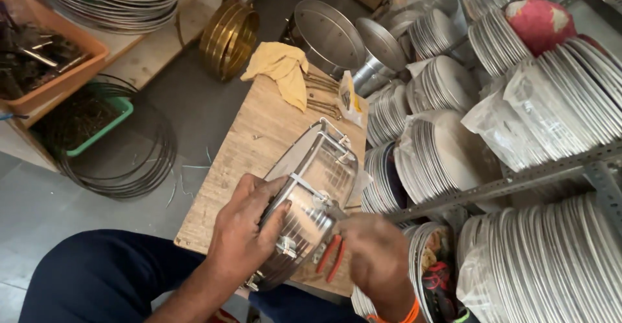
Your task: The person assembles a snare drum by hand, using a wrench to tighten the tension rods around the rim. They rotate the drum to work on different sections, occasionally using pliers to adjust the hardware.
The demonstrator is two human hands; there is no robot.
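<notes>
Partly hidden red-handled pliers, right hand covering jaws, drum

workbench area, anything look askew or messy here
A yellow cloth lies crumpled, draped over the far edge of the wooden board. Loose wire scraps are scattered on the floor beside the wire hoops. Nothing looks damaged.
</notes>
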